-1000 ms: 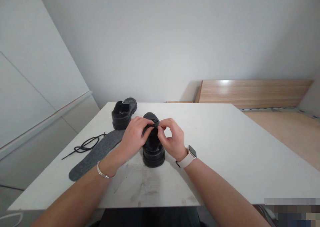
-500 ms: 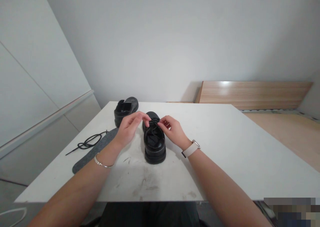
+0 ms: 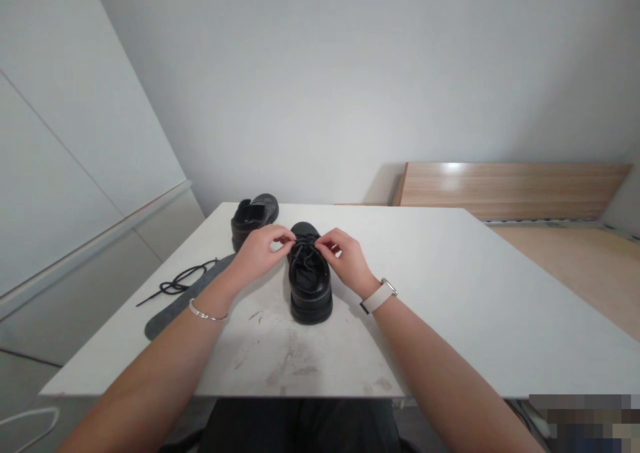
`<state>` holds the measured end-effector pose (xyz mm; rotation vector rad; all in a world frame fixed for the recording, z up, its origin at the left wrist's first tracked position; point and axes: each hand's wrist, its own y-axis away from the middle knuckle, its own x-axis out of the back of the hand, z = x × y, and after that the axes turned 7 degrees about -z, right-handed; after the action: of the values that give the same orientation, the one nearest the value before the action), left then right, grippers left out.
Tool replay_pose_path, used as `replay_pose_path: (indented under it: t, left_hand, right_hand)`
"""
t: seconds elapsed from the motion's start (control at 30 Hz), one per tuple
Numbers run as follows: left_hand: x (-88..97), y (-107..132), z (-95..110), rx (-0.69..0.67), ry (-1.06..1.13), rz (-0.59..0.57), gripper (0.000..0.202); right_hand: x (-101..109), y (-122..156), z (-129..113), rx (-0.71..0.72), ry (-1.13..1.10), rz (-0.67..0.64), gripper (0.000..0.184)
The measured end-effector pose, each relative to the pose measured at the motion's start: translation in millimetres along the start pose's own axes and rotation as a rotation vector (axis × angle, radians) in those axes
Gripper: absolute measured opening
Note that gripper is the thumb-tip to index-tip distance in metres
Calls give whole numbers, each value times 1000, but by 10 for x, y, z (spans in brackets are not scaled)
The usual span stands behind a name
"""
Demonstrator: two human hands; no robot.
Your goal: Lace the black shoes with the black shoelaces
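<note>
A black shoe stands on the white table with its heel toward me. Thin black shoelace runs across its upper part. My left hand pinches the lace at the shoe's left side, thumb and forefinger together. On the opposite side my right hand also pinches the lace between thumb and fingertips. The exact bits of lace in the fingertips are too small to make out fully. Behind my left hand stands a second black shoe, partly hidden by that hand.
A grey felt insole lies left of my left forearm, partly covered by it. Beside it is a loose black lace in a loop. The white table has dark smudges near its front edge. A wooden headboard stands at the back right.
My left hand's fingers have drawn back leftward from over the shoe and closed into a pinch on the lace. My right hand keeps its pinch almost in place.
</note>
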<state>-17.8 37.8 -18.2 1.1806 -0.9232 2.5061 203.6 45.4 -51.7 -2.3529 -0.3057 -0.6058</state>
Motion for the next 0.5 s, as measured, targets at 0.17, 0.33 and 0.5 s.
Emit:
replay_pose_path:
  t: [0.17, 0.33, 0.5]
  left_hand:
    - [-88, -7, 48, -26, -46, 36, 8]
    - [-122, -6, 76, -20, -9, 43, 6]
    - [-95, 6, 126, -7, 72, 0, 9]
  right_hand:
    - [-38, -1, -22, 6, -4, 1, 3]
    - [-62, 3, -31, 3, 3, -8, 4]
    - [-73, 10, -81, -14, -17, 11, 4]
